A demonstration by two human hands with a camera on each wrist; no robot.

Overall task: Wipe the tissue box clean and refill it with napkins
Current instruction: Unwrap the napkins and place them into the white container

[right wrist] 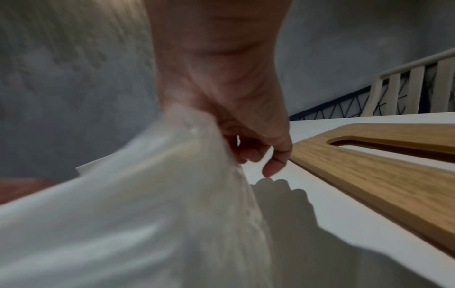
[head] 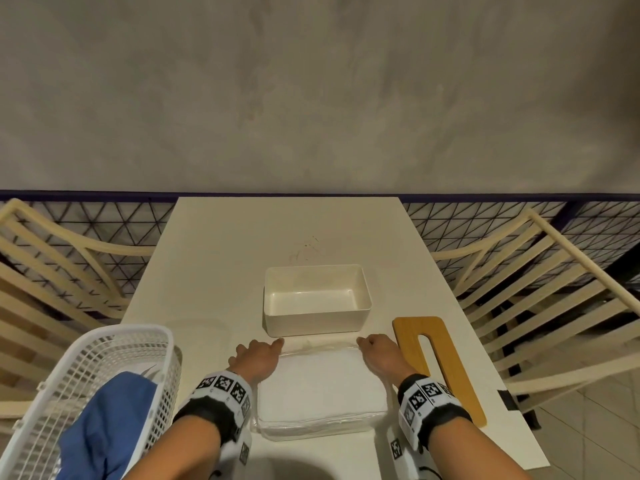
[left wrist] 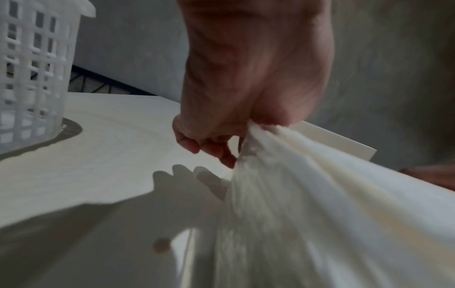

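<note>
Grey plaster wall rises behind a pale table (head: 221, 271), and on that table the tissue box (head: 317, 299) stands open and upright near the middle, its white inside bare. Just in front of it, close to the person, lies a pack of napkins (head: 322, 389) in clear plastic wrap, flat on the tabletop. Both hands are at the far end of that pack, next to the box's near wall. The left hand (head: 256, 356) has its fingers curled, pinching the wrap at the pack's far left corner, and the left wrist view shows the plastic bunched and pulled taut between thumb and fingers. The right hand (head: 379, 355) pinches the far right corner the same way, the wrap gathered in its grip while its little finger hangs free above the table. To the right of the pack, close beside the right hand, a wooden lid (head: 440, 365) with a long slot lies flat. At the near left stands a white plastic basket (head: 104, 368) holding a blue cloth (head: 107, 420). Slatted wooden chairs (head: 540, 289) flank the table on either side.
</note>
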